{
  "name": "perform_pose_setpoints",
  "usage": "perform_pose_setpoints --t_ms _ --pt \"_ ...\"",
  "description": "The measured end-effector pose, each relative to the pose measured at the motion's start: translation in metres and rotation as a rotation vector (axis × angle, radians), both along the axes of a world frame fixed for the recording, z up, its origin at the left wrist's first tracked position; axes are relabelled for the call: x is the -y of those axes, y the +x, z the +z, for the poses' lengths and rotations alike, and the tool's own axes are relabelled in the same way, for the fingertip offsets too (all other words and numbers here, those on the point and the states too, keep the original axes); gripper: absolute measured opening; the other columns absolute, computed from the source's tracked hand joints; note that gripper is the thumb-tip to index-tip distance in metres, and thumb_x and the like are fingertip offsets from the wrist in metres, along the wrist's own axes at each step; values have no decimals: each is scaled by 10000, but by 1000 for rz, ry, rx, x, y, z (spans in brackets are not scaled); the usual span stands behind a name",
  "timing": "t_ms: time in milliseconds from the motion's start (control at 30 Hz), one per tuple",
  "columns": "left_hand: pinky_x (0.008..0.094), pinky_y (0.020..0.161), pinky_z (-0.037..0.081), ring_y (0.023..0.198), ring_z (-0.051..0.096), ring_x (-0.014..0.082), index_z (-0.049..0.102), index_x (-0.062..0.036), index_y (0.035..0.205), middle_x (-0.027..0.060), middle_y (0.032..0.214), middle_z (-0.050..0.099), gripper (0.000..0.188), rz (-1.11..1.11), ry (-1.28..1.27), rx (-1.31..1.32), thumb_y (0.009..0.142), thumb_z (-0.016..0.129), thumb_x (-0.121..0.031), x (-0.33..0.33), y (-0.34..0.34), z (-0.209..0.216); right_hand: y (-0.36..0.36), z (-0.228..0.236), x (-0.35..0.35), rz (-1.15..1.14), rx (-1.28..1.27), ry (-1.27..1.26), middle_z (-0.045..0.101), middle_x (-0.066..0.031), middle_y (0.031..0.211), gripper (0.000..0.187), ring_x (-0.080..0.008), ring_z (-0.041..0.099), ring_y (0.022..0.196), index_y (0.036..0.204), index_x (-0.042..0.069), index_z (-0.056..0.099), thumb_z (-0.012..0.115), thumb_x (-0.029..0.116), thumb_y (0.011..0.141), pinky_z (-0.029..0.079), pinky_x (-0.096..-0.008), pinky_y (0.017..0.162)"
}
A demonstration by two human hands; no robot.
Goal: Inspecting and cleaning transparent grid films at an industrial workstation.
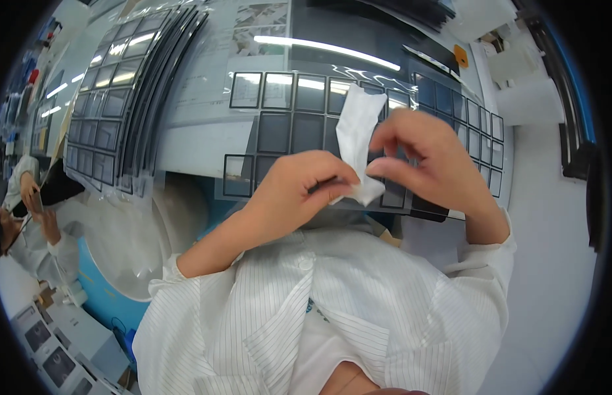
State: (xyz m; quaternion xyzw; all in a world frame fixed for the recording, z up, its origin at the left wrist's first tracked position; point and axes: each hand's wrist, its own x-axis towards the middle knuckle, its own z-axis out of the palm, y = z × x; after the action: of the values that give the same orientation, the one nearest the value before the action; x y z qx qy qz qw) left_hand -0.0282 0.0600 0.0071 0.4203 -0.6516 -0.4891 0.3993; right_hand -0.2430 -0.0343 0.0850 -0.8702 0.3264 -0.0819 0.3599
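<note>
A crumpled white wipe (360, 122) stands up as a long strip between my hands, its lower end folded over. The thumb and fingers of my left hand (298, 187) pinch that lower end. Close to the wipe's right edge is my right hand (427, 155), fingers curled and thumb apart from them; nothing shows in the gap. Beneath both hands lies a clear sheet with black-framed rectangular panes (274, 131), some dark and some see-through. My hands and the wipe hide part of its middle.
A stack of similar black-framed sheets (111, 99) leans at the left of the table. A bag-lined round bin (121, 243) stands below it. An orange object (460, 56) lies at the back right. Another person's hands (39, 204) hold something at far left.
</note>
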Motion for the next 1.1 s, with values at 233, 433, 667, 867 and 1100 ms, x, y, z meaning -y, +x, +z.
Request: perform_pose_setpoints --t_ms 233,433,667,867,1100 --pt "322 745 508 858 643 240 691 -63 1058 59 915 682 283 -27 -171 67 796 708 44 -18 9 8 19 -12 5 315 -192 465 635 -28 779 289 -201 567 717 970 53 672 768 290 835 441 -324 652" --pt "296 648 492 749 616 195 703 -53 979 59 874 663 209 87 -141 86 783 739 11 -21 28 -1 18 -35 10 318 241 310 645 -64 828 161 -173 581 772 796 65 630 760 154 828 460 -333 756" --pt "324 616 510 752 617 210 668 -52 952 56 951 664 191 262 -514 471 776 733 -86 -12 41 -18 10 -27 39 -191 371 781 588 -34 795 189 -117 607 850 796 68 534 664 131 918 495 -289 790" --pt "287 569 522 701 642 171 684 -48 962 54 1029 682 208 230 -606 570 771 746 -103 -9 42 -29 27 -36 37 -66 -8 -257 634 -75 925 95 -242 635 842 982 36 642 662 78 899 506 -307 720" --pt "236 527 507 613 642 126 716 -64 1005 40 1083 707 227 261 -525 696 784 753 -102 0 41 -25 51 -61 47 140 47 -401 620 -97 992 182 -265 627 890 1024 55 662 678 3 850 515 -324 775"
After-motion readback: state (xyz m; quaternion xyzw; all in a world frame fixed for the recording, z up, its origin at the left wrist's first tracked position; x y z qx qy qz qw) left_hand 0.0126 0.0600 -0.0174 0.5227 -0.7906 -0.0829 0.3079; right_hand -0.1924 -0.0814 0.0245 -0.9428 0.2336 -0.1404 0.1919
